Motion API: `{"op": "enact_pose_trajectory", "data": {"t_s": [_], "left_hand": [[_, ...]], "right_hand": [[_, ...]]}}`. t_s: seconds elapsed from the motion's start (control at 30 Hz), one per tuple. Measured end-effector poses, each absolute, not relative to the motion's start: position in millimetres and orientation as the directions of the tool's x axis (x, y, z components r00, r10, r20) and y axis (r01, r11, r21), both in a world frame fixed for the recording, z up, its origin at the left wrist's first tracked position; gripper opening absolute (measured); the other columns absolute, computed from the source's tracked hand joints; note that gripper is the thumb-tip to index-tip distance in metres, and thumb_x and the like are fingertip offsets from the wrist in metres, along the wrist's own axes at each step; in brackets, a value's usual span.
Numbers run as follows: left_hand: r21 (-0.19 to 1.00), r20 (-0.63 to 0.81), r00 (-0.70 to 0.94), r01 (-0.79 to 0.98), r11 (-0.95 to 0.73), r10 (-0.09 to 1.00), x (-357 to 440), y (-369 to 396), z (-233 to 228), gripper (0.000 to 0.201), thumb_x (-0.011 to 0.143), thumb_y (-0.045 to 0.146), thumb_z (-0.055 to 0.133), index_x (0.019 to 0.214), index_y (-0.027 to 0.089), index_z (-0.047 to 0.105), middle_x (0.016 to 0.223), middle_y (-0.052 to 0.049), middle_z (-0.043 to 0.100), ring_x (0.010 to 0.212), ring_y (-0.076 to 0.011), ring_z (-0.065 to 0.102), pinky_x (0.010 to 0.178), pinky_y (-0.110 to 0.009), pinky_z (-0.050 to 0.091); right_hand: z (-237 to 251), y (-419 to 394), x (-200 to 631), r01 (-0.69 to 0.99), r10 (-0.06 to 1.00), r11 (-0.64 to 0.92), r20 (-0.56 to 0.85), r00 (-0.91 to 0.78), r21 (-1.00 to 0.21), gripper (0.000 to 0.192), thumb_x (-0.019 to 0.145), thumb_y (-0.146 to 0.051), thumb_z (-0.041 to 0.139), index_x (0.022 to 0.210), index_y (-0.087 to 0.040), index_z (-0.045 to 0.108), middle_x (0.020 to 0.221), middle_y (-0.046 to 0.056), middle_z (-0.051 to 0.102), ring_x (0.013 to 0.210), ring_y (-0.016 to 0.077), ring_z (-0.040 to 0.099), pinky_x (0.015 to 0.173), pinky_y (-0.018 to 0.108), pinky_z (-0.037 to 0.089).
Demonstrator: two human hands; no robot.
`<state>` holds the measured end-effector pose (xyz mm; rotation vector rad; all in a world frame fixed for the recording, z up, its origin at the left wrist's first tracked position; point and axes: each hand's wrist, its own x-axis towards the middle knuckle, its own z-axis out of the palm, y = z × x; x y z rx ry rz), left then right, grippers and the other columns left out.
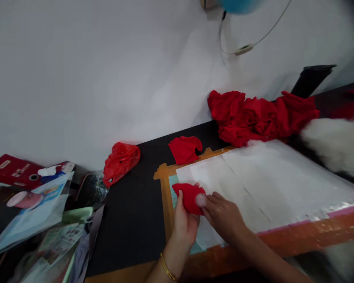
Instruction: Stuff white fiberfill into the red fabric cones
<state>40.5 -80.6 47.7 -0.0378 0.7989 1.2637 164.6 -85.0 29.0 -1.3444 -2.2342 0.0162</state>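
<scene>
While both hands grip, red fabric pouch, white stuffing inside

Black table — white sheets, red fabric pile, red bag.

soft even daylight, pale glare on the wall, blurred and dark-cornered edges
</scene>
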Motion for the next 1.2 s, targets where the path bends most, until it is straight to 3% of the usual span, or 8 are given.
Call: {"op": "enact_pose_trajectory", "data": {"t_s": [0.17,0.33,0.4,0.53,0.67,0.77,0.9,1.2], "left_hand": [[0.412,-0.592,-0.029,-0.870,0.271,0.806,36,-73,47,0.034,0.094,0.031,0.054,0.117,0.008,0.063,0.112,-0.015,0.072,0.099,-0.0218,0.070,0.088,-0.032,0.057],[0.419,-0.599,0.004,-0.851,0.317,0.801,33,-71,47,0.037,0.092,0.034,0.057,0.117,0.007,0.063,0.113,-0.017,0.071,0.098,-0.0237,0.070,0.087,-0.034,0.058],[0.428,-0.601,0.004,-0.843,0.326,0.799,34,-73,47,0.037,0.092,0.034,0.058,0.117,0.008,0.063,0.114,-0.016,0.071,0.099,-0.0235,0.070,0.087,-0.032,0.058],[0.455,-0.579,0.003,-0.829,0.326,0.815,41,-82,48,0.038,0.091,0.034,0.060,0.119,0.009,0.064,0.116,-0.016,0.071,0.101,-0.0238,0.070,0.084,-0.030,0.059],[0.463,-0.600,-0.015,-0.821,0.332,0.800,40,-89,45,0.036,0.091,0.035,0.060,0.114,0.009,0.066,0.112,-0.017,0.072,0.096,-0.0240,0.071,0.082,-0.031,0.059],[0.473,-0.616,-0.036,-0.816,0.333,0.787,32,-93,41,0.034,0.090,0.035,0.061,0.111,0.010,0.067,0.109,-0.015,0.073,0.095,-0.0235,0.071,0.082,-0.032,0.059],[0.512,-0.602,-0.002,-0.768,0.385,0.798,23,-98,36,0.044,0.082,0.042,0.070,0.114,0.013,0.065,0.108,-0.013,0.073,0.098,-0.0251,0.070,0.083,-0.034,0.057],[0.637,-0.559,-0.035,-0.658,0.402,0.829,16,-98,33,0.054,0.051,0.040,0.089,0.093,0.011,0.070,0.088,-0.011,0.075,0.081,-0.0239,0.069,0.074,-0.031,0.053]], "right_hand": [[31,-78,177,0.909,0.903,0.320,0.377,-0.207,-0.267,0.014,0.090,-0.018,0.056,0.098,-0.019,0.068,0.090,0.007,0.073,0.081,0.0253,0.065,0.056,0.030,0.046],[34,-74,188,0.670,0.951,0.252,0.306,-0.039,-0.698,0.020,0.094,-0.034,0.054,0.108,-0.023,0.063,0.087,0.002,0.073,0.062,0.0155,0.063,0.058,0.028,0.049],[38,-74,183,0.592,0.961,0.236,0.274,-0.027,-0.770,0.021,0.090,-0.033,0.057,0.107,-0.022,0.062,0.082,0.000,0.072,0.055,0.0134,0.059,0.056,0.026,0.048],[41,-74,162,0.699,0.969,0.223,0.231,-0.085,-0.679,0.017,0.081,-0.019,0.053,0.095,-0.022,0.063,0.082,0.002,0.071,0.067,0.0171,0.065,0.059,0.026,0.044],[45,-65,150,0.826,0.994,0.043,0.105,0.020,-0.562,0.035,0.075,-0.013,0.050,0.108,-0.019,0.059,0.077,0.001,0.070,0.064,0.0191,0.065,0.056,0.027,0.038],[49,-54,153,0.783,0.996,0.086,0.038,-0.080,-0.615,0.046,0.068,-0.009,0.051,0.112,-0.022,0.058,0.077,-0.001,0.066,0.066,0.0173,0.062,0.059,0.026,0.038],[50,-52,155,0.623,0.945,0.302,0.142,-0.293,-0.721,0.023,0.066,-0.007,0.050,0.081,-0.021,0.061,0.088,0.002,0.062,0.077,0.0160,0.059,0.066,0.025,0.041],[42,-60,149,0.635,0.973,0.217,0.113,-0.200,-0.741,0.032,0.062,-0.008,0.047,0.089,-0.020,0.058,0.083,0.001,0.065,0.072,0.0159,0.059,0.064,0.025,0.042]]}}
